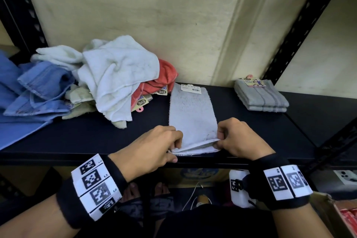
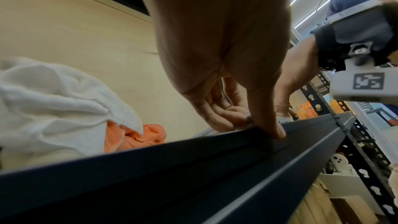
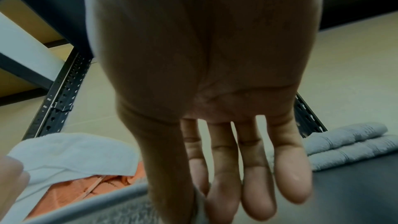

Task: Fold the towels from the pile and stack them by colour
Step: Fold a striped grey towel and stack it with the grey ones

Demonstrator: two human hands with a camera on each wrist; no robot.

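A light grey towel [image 1: 193, 116], folded into a long strip with a paper tag at its far end, lies on the dark shelf [image 1: 96, 137]. My left hand [image 1: 173, 146] pinches its near left corner, thumb on the shelf's front lip [image 2: 277, 132]. At the near right corner my right hand [image 1: 219, 142] pinches the upper layer between thumb and forefinger [image 3: 198, 198] and lifts it slightly. The unfolded pile sits at the left: a white towel [image 1: 116, 75], an orange towel [image 1: 164, 77] and a blue towel [image 1: 38, 87]. A folded grey stack [image 1: 260, 96] stands at the back right.
A pale wall [image 1: 154, 15] closes the shelf's back. Black slotted posts [image 1: 301, 31] rise at both back corners. Below the shelf edge are a white plastic container [image 1: 237, 187], a cardboard box [image 1: 332, 216] and the person's feet.
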